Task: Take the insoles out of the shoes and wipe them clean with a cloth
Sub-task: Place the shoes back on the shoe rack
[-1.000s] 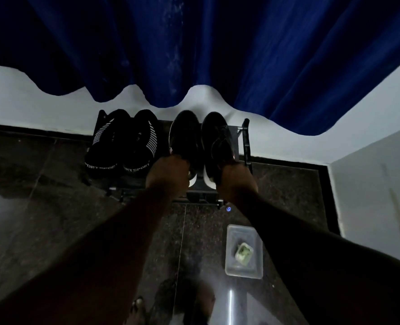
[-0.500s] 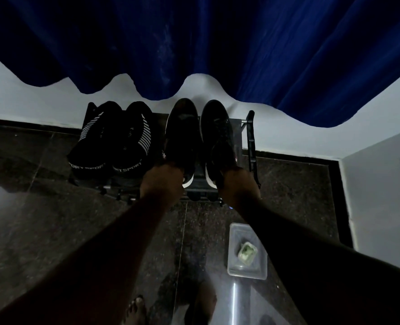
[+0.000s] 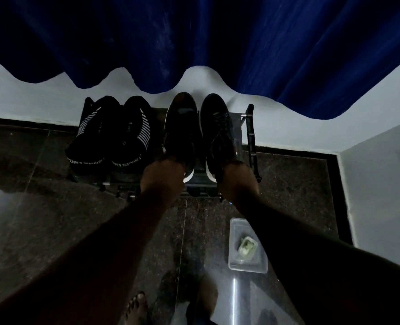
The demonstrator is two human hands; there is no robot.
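Two black shoes with white soles stand side by side on the right half of a low black shoe rack [image 3: 250, 134]. My left hand [image 3: 162, 177] grips the heel of the left black shoe [image 3: 181, 127]. The heel of the right black shoe [image 3: 217, 132] is held by my right hand [image 3: 237, 179]. Both shoes point toes away from me, toward the wall. No insole shows; the shoe openings are dark and covered by my hands. A pale greenish cloth [image 3: 247, 246] lies in a clear plastic container [image 3: 236, 263] on the floor under my right forearm.
A pair of black sport shoes with white stripes [image 3: 114, 134] fills the rack's left half. A dark blue curtain [image 3: 194, 43] hangs over the white wall behind. The floor is dark polished stone [image 3: 42, 219]. A grey wall [image 3: 381, 195] closes the right side. My bare foot [image 3: 136, 308] shows below.
My hands stay on the two heels. The view has drifted slightly, and the shoes and rack sit a little differently in frame. No clear movement of the shoes.
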